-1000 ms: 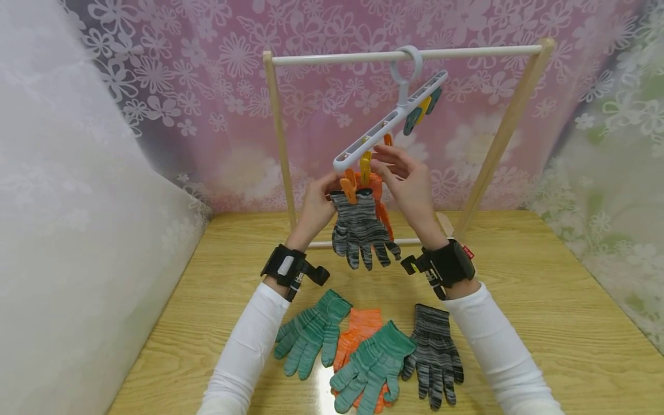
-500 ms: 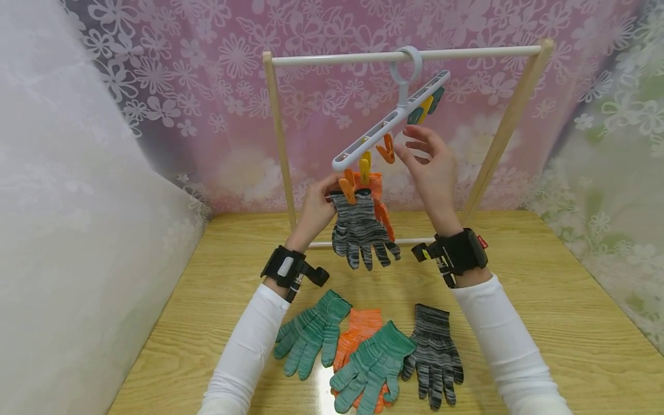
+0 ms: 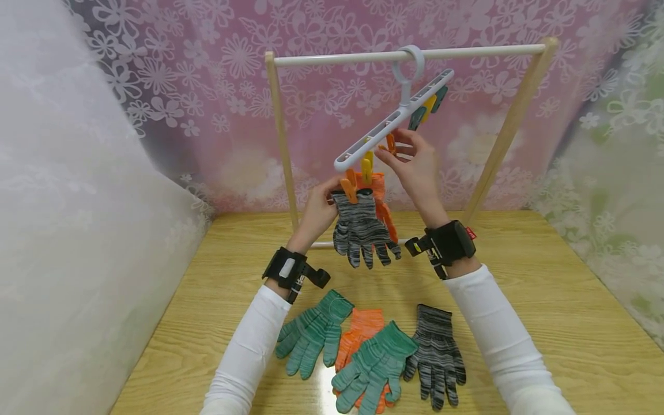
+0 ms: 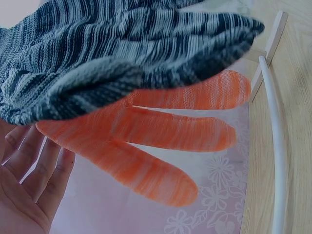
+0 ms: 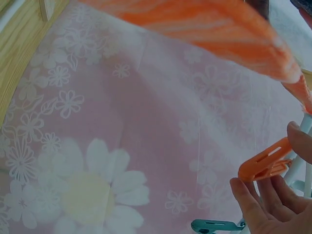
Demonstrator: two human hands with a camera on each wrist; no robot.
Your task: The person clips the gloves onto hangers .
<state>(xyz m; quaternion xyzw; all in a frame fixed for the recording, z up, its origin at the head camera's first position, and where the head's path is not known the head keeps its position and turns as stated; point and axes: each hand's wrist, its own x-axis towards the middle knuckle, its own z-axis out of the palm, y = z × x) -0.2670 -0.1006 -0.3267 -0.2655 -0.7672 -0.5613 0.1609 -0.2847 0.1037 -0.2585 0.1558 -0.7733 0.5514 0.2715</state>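
Pink cloth [image 3: 207, 132] hangs behind. My right hand [image 3: 419, 173] has come back and now pinches the bare orange clip [image 5: 252, 168], so I have it; my left hand [image 3: 319, 208] is by the hung gloves [image 3: 359, 223], its grip hidden.

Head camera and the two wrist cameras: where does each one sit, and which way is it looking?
Head: on the person's head, facing forward and down at the hanger; left grip, right grip and sleeves show.
Left wrist: on the left wrist, facing the hanging grey glove and orange glove; part of the left grip shows, lower left.
Right wrist: on the right wrist, facing the orange clip and backdrop; part of the right grip shows, lower right.
Shared: head and left wrist both show those two gloves.
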